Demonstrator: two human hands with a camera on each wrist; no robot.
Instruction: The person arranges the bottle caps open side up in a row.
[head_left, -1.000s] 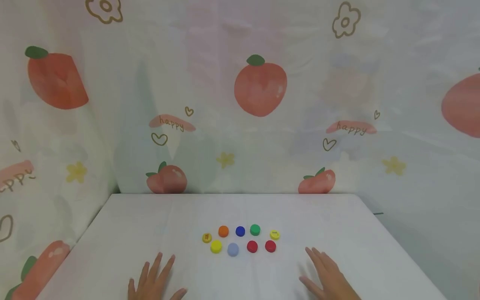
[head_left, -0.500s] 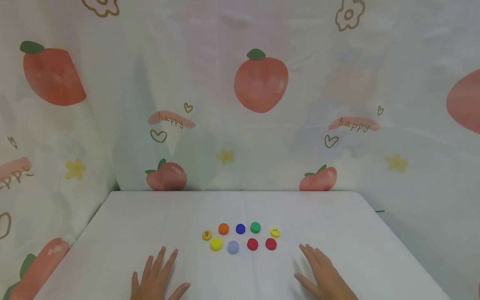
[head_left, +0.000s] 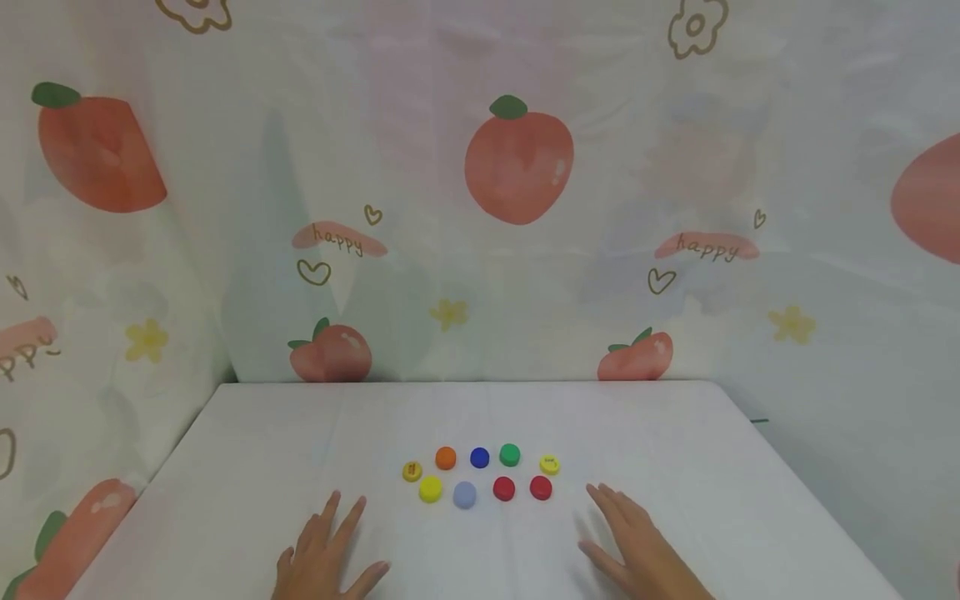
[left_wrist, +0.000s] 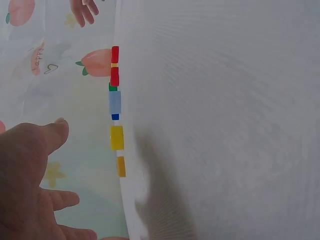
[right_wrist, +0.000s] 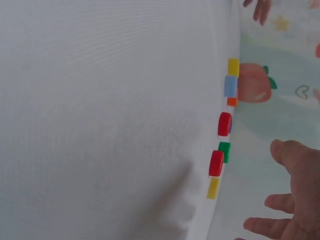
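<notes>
Several bottle caps lie in two loose rows on the white table. The back row has an orange cap [head_left: 446, 457], a dark blue cap [head_left: 479, 457] and a green cap [head_left: 509, 454], with printed yellow caps [head_left: 550, 465] at both ends. In front are a plain yellow cap [head_left: 430, 488], a light blue cap [head_left: 464, 494] and two red caps [head_left: 541, 487]. My left hand [head_left: 318, 554], fingers spread, is left of and nearer than the caps. To their right, my right hand [head_left: 637, 542] has straight fingers. Both hands are apart from the caps and hold nothing.
The white table [head_left: 300, 433] reaches back to a hanging cloth [head_left: 420, 167] printed with peaches, flowers and hearts. The same cloth hangs along the left and right sides. Shadows of the hands fall on the tabletop.
Both hands have moved inward and slightly forward, toward the caps. The head view has tilted down a little and then shifted slightly. The caps keep their arrangement.
</notes>
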